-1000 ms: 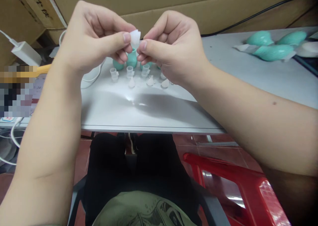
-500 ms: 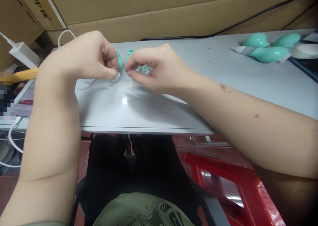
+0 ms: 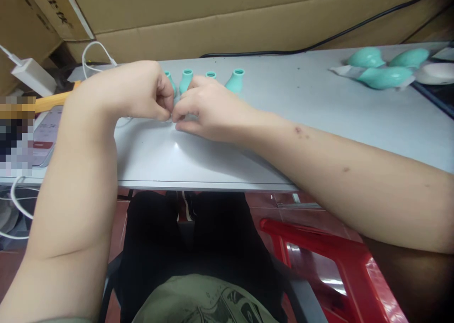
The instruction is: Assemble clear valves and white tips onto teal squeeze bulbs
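My left hand (image 3: pixel 136 93) and my right hand (image 3: pixel 209 110) rest knuckles-up on the grey table (image 3: pixel 319 110), fingertips pinched together and touching each other. What they pinch is hidden under the fingers. Just behind them stands a row of several small teal bulbs (image 3: pixel 235 81) with open necks; the left ones are partly covered by my hands. The small clear plastic pieces seen earlier are hidden beneath my hands.
More teal bulbs (image 3: pixel 385 76) lie in clear wrappers at the table's far right, beside a white dish (image 3: pixel 436 72). Cardboard boxes (image 3: pixel 213 20) form a wall behind the table. A white charger (image 3: pixel 30 74) and cable lie far left. A red stool (image 3: pixel 336 266) stands below right.
Both hands came down from in front of my face, where they held a small clear piece, to the table surface. They now press together low, covering the clear pieces.
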A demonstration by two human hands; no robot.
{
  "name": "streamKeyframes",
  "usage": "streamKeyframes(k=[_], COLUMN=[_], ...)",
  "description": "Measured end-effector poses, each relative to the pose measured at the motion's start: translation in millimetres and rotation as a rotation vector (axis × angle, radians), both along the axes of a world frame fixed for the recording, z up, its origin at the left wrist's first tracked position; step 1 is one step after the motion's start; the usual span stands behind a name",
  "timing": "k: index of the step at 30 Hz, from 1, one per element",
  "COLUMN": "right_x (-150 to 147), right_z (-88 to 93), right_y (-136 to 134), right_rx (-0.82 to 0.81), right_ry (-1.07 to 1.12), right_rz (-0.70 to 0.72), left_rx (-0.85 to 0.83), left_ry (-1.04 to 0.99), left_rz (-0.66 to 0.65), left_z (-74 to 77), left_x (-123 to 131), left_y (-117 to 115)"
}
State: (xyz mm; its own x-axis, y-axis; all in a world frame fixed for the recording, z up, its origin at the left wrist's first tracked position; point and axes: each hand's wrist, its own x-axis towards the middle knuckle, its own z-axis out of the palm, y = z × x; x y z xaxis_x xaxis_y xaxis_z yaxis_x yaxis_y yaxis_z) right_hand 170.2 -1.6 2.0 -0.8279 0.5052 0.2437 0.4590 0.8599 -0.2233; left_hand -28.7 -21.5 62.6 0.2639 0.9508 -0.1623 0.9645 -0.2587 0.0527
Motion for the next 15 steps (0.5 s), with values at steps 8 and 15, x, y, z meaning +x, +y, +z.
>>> streamKeyframes(k=[8,15], right_x=[-5.3,-5.5], right_z=[-4.3,-7.0], right_y=[-0.8,-0.5], right_rx=[-0.025,-0.012], right_ry=[0.008,0.023], right_rz=[-0.037,-0.046], left_rx=[-0.061,-0.084], left_ry=[0.098,0.126], left_rz=[0.037,0.065], left_z=[1.2,0.1], left_x=[4.0,2.3], left_y=[-3.7,-0.2])
